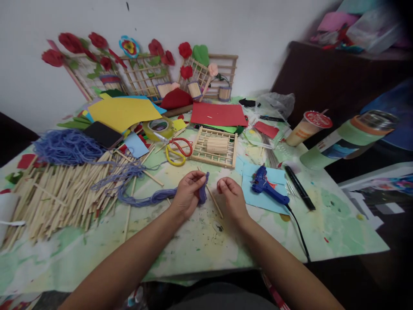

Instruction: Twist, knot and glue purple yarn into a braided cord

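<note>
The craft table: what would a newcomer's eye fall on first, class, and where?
Probably the red flowers on wooden lattices against the back wall. Then the heap of purple yarn behind the spread of pale sticks at left, and the blue glue gun on light-blue paper at right.

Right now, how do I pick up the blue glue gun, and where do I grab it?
Grip the glue gun by its long handle, probably best from the near right side. It lies flat, with the handle slanting that way and the cord leaving its end. Avoid the tip; it might be hot.
</note>
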A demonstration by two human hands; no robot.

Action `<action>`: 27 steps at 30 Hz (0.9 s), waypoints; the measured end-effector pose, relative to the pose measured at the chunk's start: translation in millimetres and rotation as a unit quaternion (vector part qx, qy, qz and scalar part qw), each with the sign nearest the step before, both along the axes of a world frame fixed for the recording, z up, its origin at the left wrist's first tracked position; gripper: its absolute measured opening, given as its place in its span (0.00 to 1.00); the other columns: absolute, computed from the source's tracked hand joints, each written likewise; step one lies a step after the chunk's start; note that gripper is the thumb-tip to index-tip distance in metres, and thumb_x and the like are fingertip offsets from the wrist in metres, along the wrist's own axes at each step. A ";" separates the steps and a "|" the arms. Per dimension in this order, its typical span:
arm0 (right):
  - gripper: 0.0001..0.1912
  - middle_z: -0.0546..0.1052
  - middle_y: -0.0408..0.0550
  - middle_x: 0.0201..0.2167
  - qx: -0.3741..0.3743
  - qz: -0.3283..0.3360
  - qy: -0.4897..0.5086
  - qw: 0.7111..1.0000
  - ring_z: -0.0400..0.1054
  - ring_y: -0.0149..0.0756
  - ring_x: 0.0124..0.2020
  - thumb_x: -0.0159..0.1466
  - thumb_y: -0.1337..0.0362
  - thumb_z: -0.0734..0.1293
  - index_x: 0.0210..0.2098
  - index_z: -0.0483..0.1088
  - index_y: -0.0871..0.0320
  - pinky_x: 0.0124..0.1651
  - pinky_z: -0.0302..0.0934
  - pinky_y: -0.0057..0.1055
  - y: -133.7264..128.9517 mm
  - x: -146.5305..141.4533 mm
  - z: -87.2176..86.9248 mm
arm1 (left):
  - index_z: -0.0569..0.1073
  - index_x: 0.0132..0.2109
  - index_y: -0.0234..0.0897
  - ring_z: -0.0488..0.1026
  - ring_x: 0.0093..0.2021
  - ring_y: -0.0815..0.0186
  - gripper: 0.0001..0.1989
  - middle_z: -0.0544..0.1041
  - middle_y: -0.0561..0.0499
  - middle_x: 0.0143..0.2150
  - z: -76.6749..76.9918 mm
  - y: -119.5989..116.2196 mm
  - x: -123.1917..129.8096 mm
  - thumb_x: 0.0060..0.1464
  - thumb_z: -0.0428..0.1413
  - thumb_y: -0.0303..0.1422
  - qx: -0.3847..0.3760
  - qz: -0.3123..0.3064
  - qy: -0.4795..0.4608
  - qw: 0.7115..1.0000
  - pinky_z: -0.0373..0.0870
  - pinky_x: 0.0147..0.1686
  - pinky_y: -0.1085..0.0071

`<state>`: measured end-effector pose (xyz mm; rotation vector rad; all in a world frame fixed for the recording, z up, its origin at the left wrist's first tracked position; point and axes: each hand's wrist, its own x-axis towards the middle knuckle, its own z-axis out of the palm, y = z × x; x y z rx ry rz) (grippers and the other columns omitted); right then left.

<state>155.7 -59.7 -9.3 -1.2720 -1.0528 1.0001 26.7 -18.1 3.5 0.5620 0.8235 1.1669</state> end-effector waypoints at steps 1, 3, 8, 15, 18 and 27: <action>0.12 0.66 0.41 0.24 0.006 0.014 -0.001 1.000 0.60 0.31 0.28 0.59 0.56 0.64 0.26 0.64 0.57 0.35 0.56 0.29 -0.3 -1.8 -0.7 | 0.73 0.31 0.33 0.69 0.30 0.75 0.16 0.73 0.55 0.30 1.2 -1.6 0.5 0.33 0.69 0.26 0.013 -0.006 0.006 1.000 0.65 0.31 0.81; 0.09 0.69 0.42 0.29 0.020 0.046 0.009 0.999 0.62 0.32 0.31 0.58 0.57 0.66 0.32 0.66 0.57 0.37 0.58 0.30 -0.7 -5.4 -2.9 | 0.74 0.32 0.33 0.70 0.31 0.74 0.15 0.73 0.54 0.31 2.8 -5.4 1.7 0.34 0.69 0.26 0.051 -0.011 0.032 0.998 0.65 0.32 0.80; 0.08 0.69 0.41 0.25 0.013 0.080 -0.001 0.997 0.62 0.31 0.28 0.57 0.59 0.66 0.28 0.66 0.58 0.34 0.57 0.29 -0.9 -7.0 -6.4 | 0.74 0.31 0.33 0.69 0.31 0.73 0.13 0.73 0.54 0.30 3.3 -11.6 2.8 0.36 0.68 0.28 0.117 0.000 0.096 0.988 0.64 0.32 0.79; 0.14 0.71 0.41 0.26 -0.009 0.075 0.189 0.979 0.65 0.31 0.29 0.57 0.54 0.68 0.28 0.65 0.57 0.37 0.60 0.30 1.5 0.4 -7.3 | 0.73 0.33 0.33 0.69 0.28 0.74 0.15 0.72 0.54 0.30 2.8 -9.1 0.9 0.37 0.68 0.31 0.058 -0.026 0.041 0.997 0.66 0.29 0.77; 0.16 0.71 0.41 0.25 -0.050 0.084 0.270 0.958 0.64 0.29 0.26 0.56 0.52 0.69 0.28 0.64 0.57 0.34 0.59 0.29 2.2 -0.3 -6.2 | 0.73 0.33 0.32 0.69 0.29 0.74 0.15 0.71 0.54 0.30 3.5 -9.5 1.4 0.37 0.68 0.31 0.049 -0.034 0.042 0.997 0.66 0.30 0.77; 0.18 0.72 0.39 0.24 -0.078 0.107 0.279 0.951 0.65 0.28 0.26 0.45 0.64 0.77 0.33 0.69 0.58 0.32 0.57 0.26 0.9 -1.8 -5.8 | 0.73 0.33 0.32 0.69 0.30 0.75 0.15 0.71 0.54 0.31 3.3 -10.1 -0.1 0.36 0.68 0.28 0.053 -0.042 0.065 0.996 0.65 0.29 0.80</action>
